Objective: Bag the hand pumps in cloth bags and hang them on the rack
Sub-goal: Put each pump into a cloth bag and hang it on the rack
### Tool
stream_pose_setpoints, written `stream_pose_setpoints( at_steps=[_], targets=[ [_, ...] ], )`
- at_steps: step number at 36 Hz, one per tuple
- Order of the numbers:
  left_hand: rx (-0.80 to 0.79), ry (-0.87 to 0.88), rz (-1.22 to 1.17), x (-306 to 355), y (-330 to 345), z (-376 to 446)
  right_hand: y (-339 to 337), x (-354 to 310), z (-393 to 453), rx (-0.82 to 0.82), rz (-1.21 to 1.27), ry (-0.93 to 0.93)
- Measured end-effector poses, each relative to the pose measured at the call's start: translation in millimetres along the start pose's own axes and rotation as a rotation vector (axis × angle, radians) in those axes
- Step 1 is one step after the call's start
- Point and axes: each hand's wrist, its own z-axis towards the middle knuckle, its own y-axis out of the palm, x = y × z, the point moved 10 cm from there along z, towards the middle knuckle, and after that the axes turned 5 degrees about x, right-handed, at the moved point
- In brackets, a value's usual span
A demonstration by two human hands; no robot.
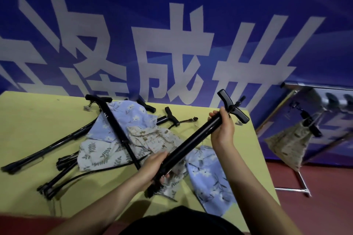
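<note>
Above yellow table (28,124): black hand pump (193,140) held tilted; left hand (154,166) fingers curled round barrel's lower end, right hand (222,128) wrapped round barrel below T-handle.

Black hand pumps (112,131) and crumpled cloth bags (118,150) clutter the yellow table's (28,120) centre, leaving bare surface along its left and near edges. At right, a bagged pump (292,145) hangs across the metal rack (298,177), open floor (324,206) below.
</note>
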Motion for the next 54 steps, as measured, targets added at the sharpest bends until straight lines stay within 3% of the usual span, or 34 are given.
stream_pose_setpoints(
  at_steps=[9, 13, 21, 29, 40, 47, 51, 54],
  targets=[
    [0.068, 0.055, -0.172, 6, 63, 8, -34, 30, -36, -0.372, -0.662, 0.287],
    [0.059, 0.074, -0.193, 5, 90, 12, -52, 12, -31, -0.341, -0.661, 0.3],
    [0.094, 0.113, -0.168, -5, 137, 12, -85, -17, -24, -0.474, -0.675, 0.363],
    [0.161, 0.157, -0.085, -15, 153, 2, -109, -22, -22, -0.508, -0.72, 0.55],
    [0.183, 0.173, 0.018, 3, 163, 11, -108, -35, -2, -0.574, -0.63, 0.445],
    [0.322, 0.217, 0.139, 36, 138, 44, -107, -48, 35, -0.398, -0.564, 0.242],
    [0.502, 0.079, 0.19, 15, 91, 65, -119, -64, 57, -0.268, -0.556, 0.125],
    [0.481, -0.115, 0.22, -29, 74, 69, -129, -66, 72, -0.221, -0.577, 0.071]
  ],
)
